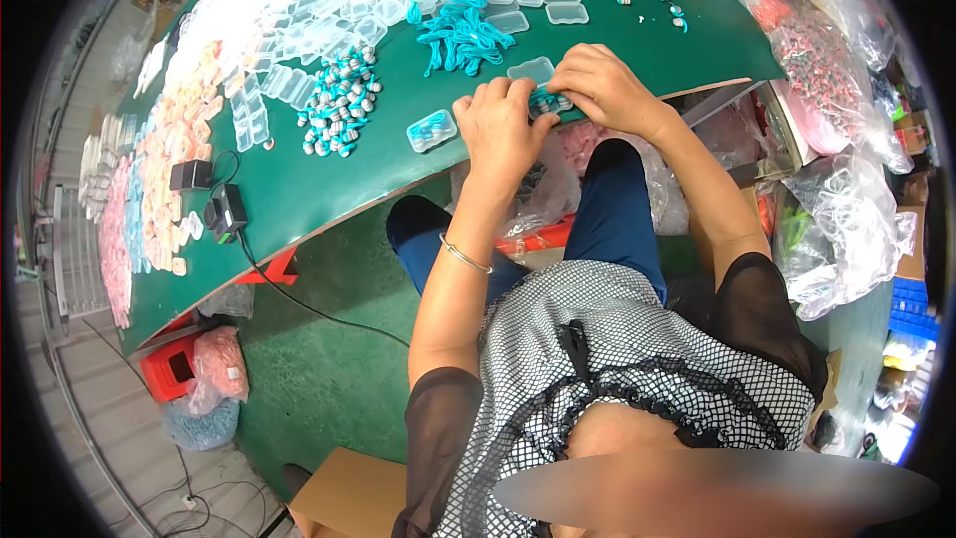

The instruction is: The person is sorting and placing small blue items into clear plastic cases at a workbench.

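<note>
At the table's near edge, my left hand [501, 132] curls its fingers and thumb round the left end of a small clear plastic case [532, 70]. Its lid lies back, away from me. My right hand [603, 90] is closed at the case's right end, fingertips pressed in at it. Teal cord and grey-and-teal striped pieces [547, 102] show inside, partly covered by my fingers. Left of my left hand lies another small clear case [431, 131] with teal contents. Beyond my hands is a heap of teal cords [464, 32].
The green table [398, 174] holds striped pieces [340, 100], many clear cases [388, 0] and peach-coloured pieces [184, 130]. A black device [225, 211] trails a cable toward me. Plastic bags [846, 219] stand at the right. A red bin [171, 369] and a cardboard box [351, 493] are on the floor.
</note>
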A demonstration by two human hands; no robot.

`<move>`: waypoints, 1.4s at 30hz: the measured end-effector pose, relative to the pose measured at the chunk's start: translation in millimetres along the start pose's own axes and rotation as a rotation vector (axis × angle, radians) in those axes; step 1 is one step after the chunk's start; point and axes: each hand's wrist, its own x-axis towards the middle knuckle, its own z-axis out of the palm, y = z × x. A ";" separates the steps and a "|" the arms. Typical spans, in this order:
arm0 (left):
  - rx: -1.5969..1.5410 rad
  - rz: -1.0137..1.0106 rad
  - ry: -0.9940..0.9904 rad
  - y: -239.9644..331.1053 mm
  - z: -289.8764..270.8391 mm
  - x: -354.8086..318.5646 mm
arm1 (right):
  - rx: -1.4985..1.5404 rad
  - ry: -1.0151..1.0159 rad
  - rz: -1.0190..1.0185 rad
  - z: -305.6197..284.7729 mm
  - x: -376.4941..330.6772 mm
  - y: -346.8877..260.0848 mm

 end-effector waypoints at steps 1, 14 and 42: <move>-0.001 0.001 0.000 0.2 -0.2 -0.4 | 0.016 -0.026 0.011 -0.8 0.6 0.8; 0.036 0.049 0.057 5.1 -1.8 -3.3 | 0.081 -0.079 0.300 21.3 16.2 24.8; 0.159 0.081 0.165 5.3 1.2 -22.5 | 0.165 0.287 0.197 23.1 -15.2 -19.2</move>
